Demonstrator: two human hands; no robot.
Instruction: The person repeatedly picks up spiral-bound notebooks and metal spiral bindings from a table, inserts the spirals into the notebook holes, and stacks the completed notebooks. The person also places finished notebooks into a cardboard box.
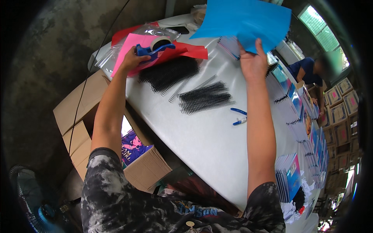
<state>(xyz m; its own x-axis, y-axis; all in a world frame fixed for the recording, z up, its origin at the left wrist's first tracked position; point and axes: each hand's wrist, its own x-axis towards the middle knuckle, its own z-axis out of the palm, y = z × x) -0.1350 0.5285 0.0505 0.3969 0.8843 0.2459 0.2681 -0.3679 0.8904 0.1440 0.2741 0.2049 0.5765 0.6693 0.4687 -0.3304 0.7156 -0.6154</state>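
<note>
My left hand [131, 61] grips a blue tape dispenser [149, 52] with a roll of tape in it, over a pink sheet [130, 43] and a red sheet [191, 50]. At the far side, my right hand [254, 64] holds a large blue sheet [244, 17] by its near edge, thumb and fingers pinching it. Part of a spiral-bound notebook [229, 46] shows beneath that sheet. Between my arms lie a big pile of black binding coils [171, 73] and a smaller bundle of coils [205, 99]. Blue-handled pliers [239, 116] rest beside my right forearm.
Stacks of spiral-bound notebooks [293, 124] line the right side of the white table [186, 139]. An open cardboard box [145, 169] stands at the left edge, and a fan [44, 211] is at lower left. Another person [307, 72] works at right, near stacked cartons [338, 112].
</note>
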